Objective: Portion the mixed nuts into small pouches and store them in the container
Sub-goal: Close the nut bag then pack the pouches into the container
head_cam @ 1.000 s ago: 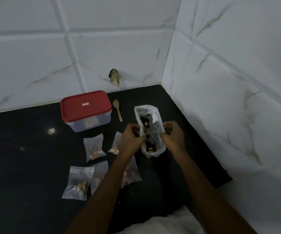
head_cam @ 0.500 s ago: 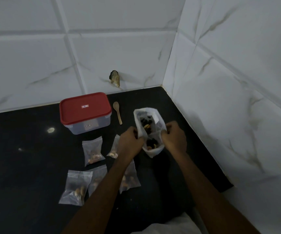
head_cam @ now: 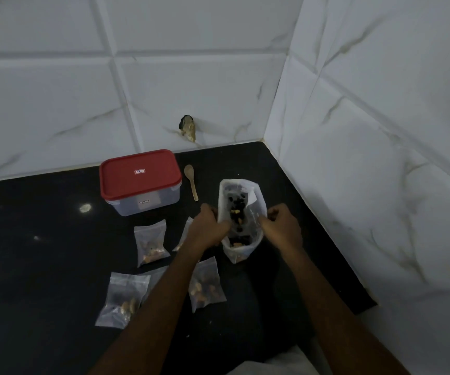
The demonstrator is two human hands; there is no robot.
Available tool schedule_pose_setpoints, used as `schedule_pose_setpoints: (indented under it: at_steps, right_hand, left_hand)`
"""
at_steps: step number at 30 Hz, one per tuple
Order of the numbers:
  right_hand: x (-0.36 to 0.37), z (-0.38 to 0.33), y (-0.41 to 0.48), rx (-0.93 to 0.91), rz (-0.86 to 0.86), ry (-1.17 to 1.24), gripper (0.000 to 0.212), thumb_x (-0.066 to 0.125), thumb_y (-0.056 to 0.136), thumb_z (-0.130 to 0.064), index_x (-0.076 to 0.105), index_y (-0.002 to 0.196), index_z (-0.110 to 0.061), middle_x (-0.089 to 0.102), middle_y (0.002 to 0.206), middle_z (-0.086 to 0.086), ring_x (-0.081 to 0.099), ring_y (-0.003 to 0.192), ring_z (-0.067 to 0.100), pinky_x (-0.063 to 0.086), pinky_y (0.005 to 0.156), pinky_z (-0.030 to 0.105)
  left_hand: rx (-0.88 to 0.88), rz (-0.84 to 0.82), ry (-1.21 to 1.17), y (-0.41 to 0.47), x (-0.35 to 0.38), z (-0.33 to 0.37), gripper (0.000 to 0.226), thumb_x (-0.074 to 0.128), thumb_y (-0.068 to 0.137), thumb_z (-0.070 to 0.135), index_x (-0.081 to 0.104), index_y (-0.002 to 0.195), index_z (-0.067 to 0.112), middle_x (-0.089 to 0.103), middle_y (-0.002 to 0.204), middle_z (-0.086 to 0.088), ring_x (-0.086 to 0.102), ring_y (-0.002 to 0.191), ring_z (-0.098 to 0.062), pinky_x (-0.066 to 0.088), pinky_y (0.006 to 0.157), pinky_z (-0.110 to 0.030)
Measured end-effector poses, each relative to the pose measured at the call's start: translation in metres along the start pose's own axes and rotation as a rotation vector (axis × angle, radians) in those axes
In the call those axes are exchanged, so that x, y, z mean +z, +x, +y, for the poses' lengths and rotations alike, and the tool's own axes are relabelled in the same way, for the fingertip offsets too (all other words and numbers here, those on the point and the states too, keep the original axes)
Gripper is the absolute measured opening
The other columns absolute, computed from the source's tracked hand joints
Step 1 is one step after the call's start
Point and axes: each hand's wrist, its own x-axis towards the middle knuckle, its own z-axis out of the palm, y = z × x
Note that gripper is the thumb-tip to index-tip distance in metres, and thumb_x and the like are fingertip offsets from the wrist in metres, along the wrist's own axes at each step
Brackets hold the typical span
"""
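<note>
Black stone counter [head_cam: 42, 266] fills the head view, set into a corner of white marbled wall tiles [head_cam: 56, 90]. Both hands are on the clear bag of mixed nuts [head_cam: 241, 220], which stands close to the right-hand wall with its top toward the back wall. The left hand [head_cam: 209, 230] grips its left side and the right hand [head_cam: 282, 226] pinches its right side, fingers curled into the plastic, with dark and pale nuts showing through. Back left sits the container [head_cam: 139, 201], red lid [head_cam: 139, 174] on, near the back wall. A wooden spoon [head_cam: 191, 181] lies flat just beside it, between container and bag. Filled pouches crowd the counter around the left arm. One pouch [head_cam: 150, 246] lies in front of the container, and a second pouch [head_cam: 184, 234] peeks out from behind the left hand. A third pouch [head_cam: 125, 299] lies nearest the front left, a fourth pouch [head_cam: 153, 280] is half hidden under the forearm, and a fifth pouch [head_cam: 206, 284] lies just in front of the bag. A chipped hole [head_cam: 188, 128] marks the back wall above the spoon. Only a narrow strip of counter separates the bag from the side wall; the widest stretch lies left of the pouches. The counter's front right corner ends against the side wall, and white cloth [head_cam: 267, 366] shows at the bottom edge.
</note>
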Motion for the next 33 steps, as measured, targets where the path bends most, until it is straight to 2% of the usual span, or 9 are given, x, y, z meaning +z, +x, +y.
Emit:
schedule_pose_setpoints:
  at_steps: [3,6,12,15,20,23,25,30,33]
  right_hand:
    - [-0.006,-0.002,0.014,0.087,-0.035,0.215,0.031,0.066,0.086,-0.043,0.056,0.106,-0.022,0.062,0.098,-0.003,0.061,0.089,0.015,0.053,0.081,0.037]
    - [-0.009,-0.012,0.031,0.155,-0.097,0.447,0.035,0.061,0.091,-0.049,0.061,0.104,-0.017,0.066,0.100,0.002,0.064,0.088,0.018,0.053,0.072,0.034]
    - [-0.013,-0.034,0.058,0.194,-0.324,0.492,0.039,0.045,0.102,-0.042,0.069,0.099,-0.011,0.068,0.086,0.008,0.064,0.074,0.020,0.053,0.063,0.030]
    - [-0.018,-0.031,0.068,0.219,-0.388,0.491,0.046,0.049,0.098,-0.051,0.069,0.108,-0.010,0.072,0.099,0.013,0.069,0.090,0.026,0.057,0.078,0.036]
    - [-0.030,-0.024,0.075,0.164,-0.488,0.471,0.054,0.056,0.090,-0.061,0.071,0.113,-0.014,0.073,0.110,0.016,0.068,0.107,0.031,0.052,0.098,0.044]
    - [-0.035,-0.018,0.078,0.090,-0.538,0.491,0.062,0.060,0.083,-0.067,0.072,0.117,-0.016,0.070,0.117,0.015,0.064,0.115,0.034,0.047,0.104,0.048]
    - [-0.039,-0.015,0.080,0.054,-0.566,0.537,0.067,0.067,0.076,-0.068,0.071,0.119,-0.017,0.067,0.122,0.017,0.060,0.120,0.037,0.043,0.108,0.051]
    - [-0.046,-0.017,0.076,-0.062,-0.481,0.514,0.043,0.070,0.087,-0.038,0.071,0.114,-0.005,0.071,0.111,0.020,0.062,0.113,0.042,0.049,0.102,0.050]
    - [-0.047,-0.021,0.074,-0.068,-0.522,0.468,0.054,0.065,0.087,-0.052,0.070,0.115,-0.006,0.071,0.112,0.018,0.067,0.104,0.036,0.050,0.097,0.046]
  left_hand:
    - [-0.084,0.052,-0.151,0.010,-0.008,0.004,0.055,0.064,0.092,0.036,0.035,0.134,0.017,0.052,0.120,-0.004,0.058,0.103,-0.018,0.054,0.086,-0.039]
    - [-0.144,0.055,-0.248,0.029,-0.013,0.015,0.059,0.059,0.094,0.043,0.039,0.142,0.014,0.053,0.130,-0.006,0.057,0.112,-0.022,0.050,0.095,-0.042]
    - [-0.280,-0.014,-0.476,0.052,-0.020,0.028,0.054,0.051,0.095,0.055,0.063,0.121,0.009,0.069,0.099,-0.010,0.067,0.090,-0.025,0.055,0.083,-0.037]
    - [-0.248,-0.110,-0.541,0.053,-0.023,0.029,0.046,0.057,0.094,0.052,0.068,0.111,0.011,0.071,0.109,-0.014,0.067,0.100,-0.029,0.055,0.091,-0.044]
    - [-0.183,-0.274,-0.700,0.047,-0.031,0.024,0.050,0.060,0.089,0.056,0.072,0.109,0.012,0.073,0.108,-0.013,0.069,0.103,-0.031,0.059,0.082,-0.045]
    - [-0.135,-0.330,-0.654,0.047,-0.035,0.025,0.045,0.066,0.087,0.049,0.073,0.109,0.011,0.072,0.112,-0.013,0.067,0.108,-0.030,0.056,0.093,-0.046]
    - [-0.105,-0.316,-0.592,0.046,-0.038,0.028,0.043,0.070,0.083,0.048,0.073,0.104,0.010,0.074,0.106,-0.012,0.070,0.100,-0.026,0.057,0.088,-0.042]
    - [0.082,-0.048,-0.178,0.050,-0.037,0.028,0.034,0.082,0.075,0.037,0.065,0.085,0.010,0.069,0.094,-0.007,0.063,0.084,-0.016,0.054,0.070,-0.029]
    - [0.180,0.052,-0.098,0.050,-0.034,0.025,0.029,0.084,0.075,0.032,0.061,0.079,0.015,0.067,0.090,-0.005,0.063,0.084,-0.014,0.053,0.070,-0.027]
